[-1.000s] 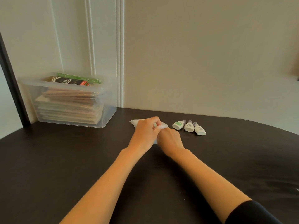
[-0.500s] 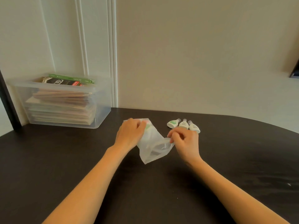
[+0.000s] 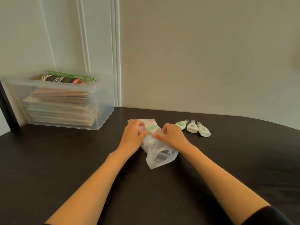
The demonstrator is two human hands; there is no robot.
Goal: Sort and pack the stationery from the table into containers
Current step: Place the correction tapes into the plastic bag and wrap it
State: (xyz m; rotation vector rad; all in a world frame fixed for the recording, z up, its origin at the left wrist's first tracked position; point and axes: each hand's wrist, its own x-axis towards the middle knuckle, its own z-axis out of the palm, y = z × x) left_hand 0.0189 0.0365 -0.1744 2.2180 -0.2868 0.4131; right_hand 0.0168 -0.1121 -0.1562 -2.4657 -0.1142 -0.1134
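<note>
Centrally, two bare forearms reach forward over a dark table (image 3: 65, 168), and both hands meet on a translucent white plastic bag (image 3: 159, 157) lying on the tabletop. The left hand (image 3: 133, 135) is curled over the far end of the bag, fingers bent down and gripping the plastic. The right hand (image 3: 174, 137) sits just beside it, thumb and fingers pinching the bag's edge, so the two hands almost touch.

Between the two hands, soft round shapes (image 3: 151, 127) in green, pink and pale blue show through the plastic; what they are cannot be told. The near end of the bag trails back from under the hands toward the person, crumpled and lying flat on the table.

Just beyond the right hand's knuckles, on its outer side, three small white bottles (image 3: 192, 126) lie on their sides in a close row, caps pointing away. The one nearest the hand carries a green label and lies partly behind the fingers.

Well away from the left hand, on its outer side and farther back, a clear plastic bin (image 3: 105, 111) stands against the wall. A stack of papers (image 3: 61, 108) fills it, with a dark box (image 3: 58, 78) and a green box (image 3: 73, 75) lying on top.

A black sleeve (image 3: 267, 216) covers the right arm near the elbow.
</note>
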